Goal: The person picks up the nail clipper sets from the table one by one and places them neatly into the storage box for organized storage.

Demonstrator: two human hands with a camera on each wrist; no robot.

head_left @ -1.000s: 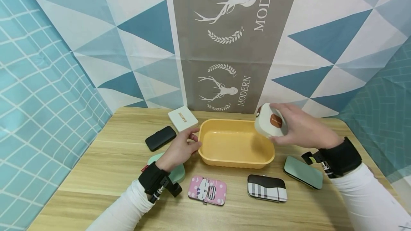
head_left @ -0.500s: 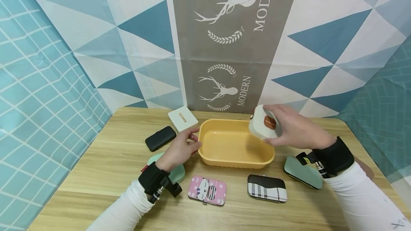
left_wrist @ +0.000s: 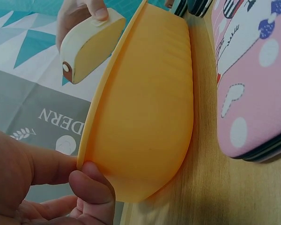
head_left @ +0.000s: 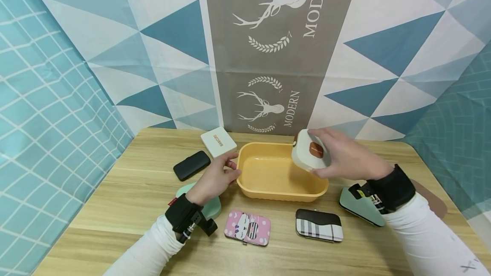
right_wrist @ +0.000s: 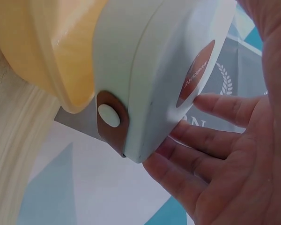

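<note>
My right hand [head_left: 347, 154] holds a white manicure case [head_left: 306, 153] tilted above the right part of a yellow plastic basin [head_left: 264, 193]. In the right wrist view the case [right_wrist: 145, 70] shows a brown snap tab and a brown oval label, with the fingers along its side. My left hand [head_left: 216, 180] pinches the basin's left rim between thumb and finger. That pinch on the basin [left_wrist: 145, 108] shows closely in the left wrist view. Nothing lies on the visible part of the basin's floor.
Around the basin lie a white MANICURE box [head_left: 218, 142], a black case [head_left: 192, 165], a mint case [head_left: 212, 208] partly under the left wrist, a pink cat case [head_left: 247, 228], a black-and-plaid case [head_left: 319, 225], a green case [head_left: 358, 205] and a brown item [head_left: 431, 197].
My right hand has carried the white manicure case leftward and slightly down, further over the basin. The brown item at the right has come into view. My left hand stays on the rim.
</note>
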